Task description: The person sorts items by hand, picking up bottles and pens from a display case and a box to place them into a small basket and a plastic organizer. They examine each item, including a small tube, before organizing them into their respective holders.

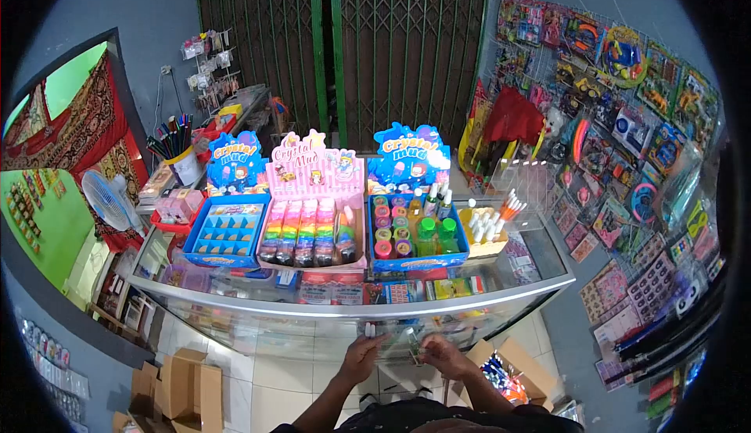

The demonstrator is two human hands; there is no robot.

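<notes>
In front of the glass counter [235, 296], both hands are raised near its front edge. My left hand [362, 357] is closed around small pale sticks or tubes [370, 329] that stick up above the fingers. Just to the right, my right hand [444, 356] is closed at the fingertips beside a small clear item with a pale top [412, 337]; its exact shape is hard to make out. On the counter stand a blue box of small bottles and round tubs [426, 237], a pink box of rainbow tubes [313, 233] and a blue box with empty-looking slots [228, 232].
A small yellow box of white tubes [488, 229] stands at the counter's right. Open cardboard boxes lie on the floor at the left [188, 394] and right [532, 370]. Toys hang on the right wall. A fan [113, 201] and pen cup [185, 167] are at the left.
</notes>
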